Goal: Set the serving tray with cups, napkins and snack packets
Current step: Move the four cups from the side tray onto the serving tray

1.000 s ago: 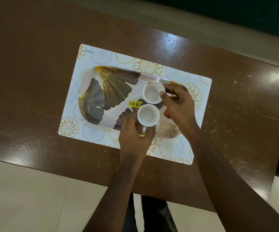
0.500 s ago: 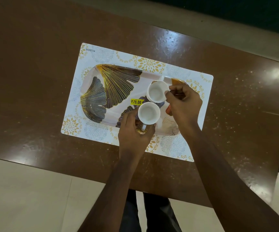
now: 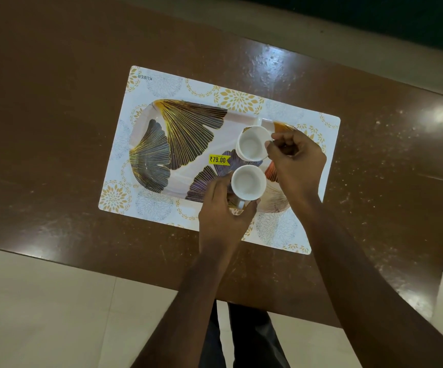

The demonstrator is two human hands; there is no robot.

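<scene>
A serving tray (image 3: 188, 134) with gold and dark leaf prints and a yellow price sticker (image 3: 218, 159) lies on a patterned placemat (image 3: 162, 83). Two empty white cups stand on the tray's right half. My right hand (image 3: 296, 160) pinches the handle side of the far cup (image 3: 251, 146). My left hand (image 3: 224, 213) grips the near cup (image 3: 248, 181) at its handle and near side. No napkins or snack packets are in view.
The placemat rests on a brown table (image 3: 55, 128) whose near edge runs across the lower part of the view. Pale floor tiles (image 3: 42, 314) show below it. My legs (image 3: 241, 341) stand close to the table edge.
Both hands stay on their cups. The right hand's fingers have curled tighter at the far cup's handle side, and the cups have barely shifted.
</scene>
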